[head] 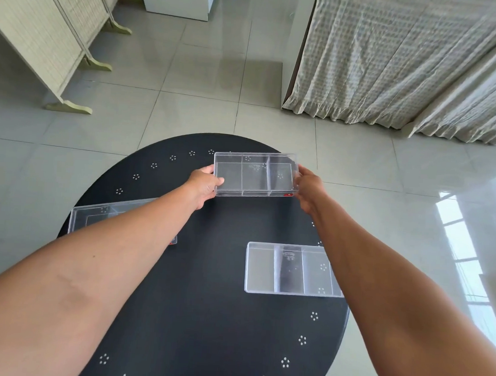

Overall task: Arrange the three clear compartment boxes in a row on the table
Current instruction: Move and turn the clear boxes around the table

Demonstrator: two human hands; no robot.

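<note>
Three clear compartment boxes lie on a round black table point(204, 316). The far box point(255, 175) sits near the table's far edge, held at both short ends: my left hand point(204, 186) grips its left end and my right hand point(309, 188) grips its right end. Whether it rests on the table or is slightly lifted I cannot tell. A second box point(106, 212) lies at the left edge, partly hidden under my left forearm. The third box point(289, 269) lies at the right, its right end covered by my right forearm.
The table has small white dot patterns around its rim. Beyond it is a tiled floor, with a folding screen point(41, 38) at the back left and a cloth-draped piece of furniture point(393, 66) at the back right.
</note>
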